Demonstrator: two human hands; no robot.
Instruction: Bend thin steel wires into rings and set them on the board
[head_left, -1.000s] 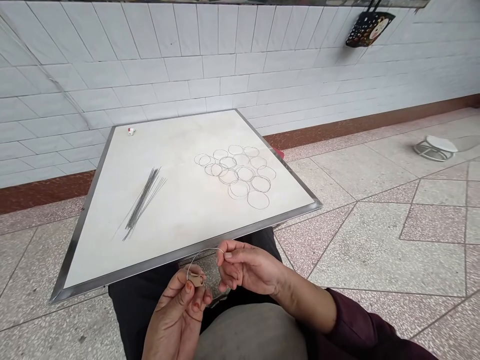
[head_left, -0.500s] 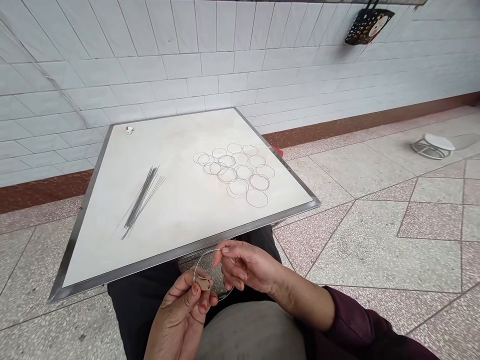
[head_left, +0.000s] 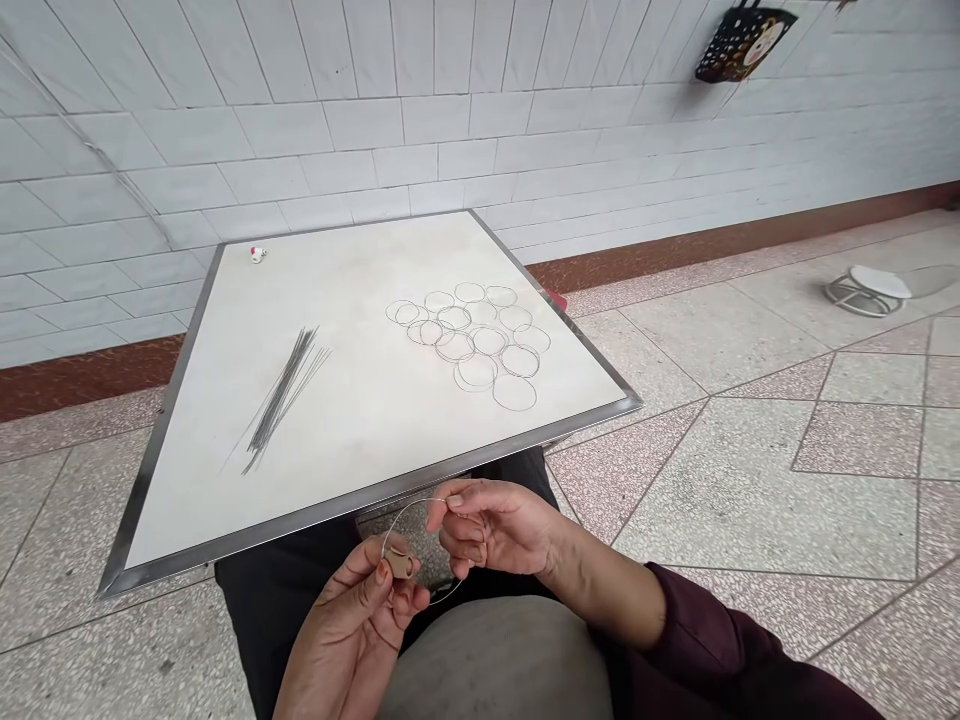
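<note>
A person's left hand [head_left: 345, 620] pinches a small tan piece [head_left: 401, 565] between thumb and fingers, just off the near edge of a pale worktop [head_left: 360, 400], while the right hand [head_left: 491, 530] holds a slender curved wire [head_left: 409, 505] between thumb and forefinger. The right hand's other fingers curl loosely, apart from the thumb. The wire arcs from the left hand's grip to the right and shows again below, between the hands; whether its ends meet is hidden.

The wire looks light and springy, likely to flick out of its curve if let go, and its thinness favors a fingertip hold close to an end. The tan piece appears light and rigid, best gripped by its flat faces; whether it is wood or plastic cannot be told. Its outline is notched, with a small opening on the right.

On the left of the smooth, metal-edged worktop, straight gray wires [head_left: 281, 400] lie in a slanting bundle. To the right, thin wire rings [head_left: 474, 345] overlap in a flat cluster. A small red-and-white object [head_left: 258, 255] sits at the far left corner, before a glossy tiled wall [head_left: 435, 115].
</note>
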